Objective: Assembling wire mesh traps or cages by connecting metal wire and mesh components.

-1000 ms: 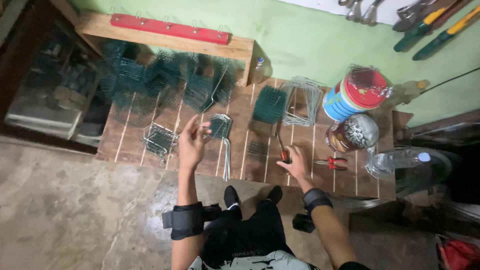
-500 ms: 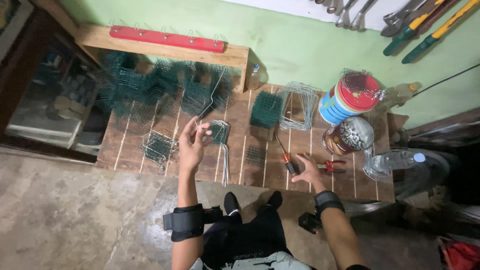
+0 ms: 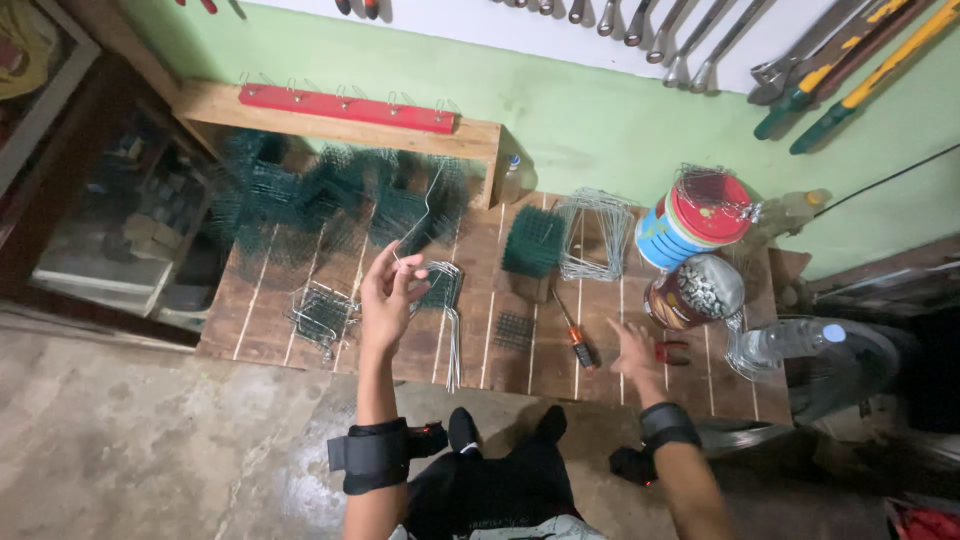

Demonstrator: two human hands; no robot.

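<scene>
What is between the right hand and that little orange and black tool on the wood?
Nothing visible. The right hand hovers just right of the orange-and-black tool, with only bare wooden board between them. The red pliers lie on its other side. The left hand holds a bent wire.

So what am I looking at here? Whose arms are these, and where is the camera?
There is no machine here, only a person at work. The single camera sits on the person's head and looks down, so you see their own arms from above. The left hand is raised and pinches a thin bent wire. The right hand hovers open and holds nothing, close to a screwdriver and red-handled pliers. Both are above a low wooden board on the floor. On it lie green wire mesh pieces, a bundle of bent wires, tins and a clear plastic bottle. Tools hang on the green wall.
</scene>
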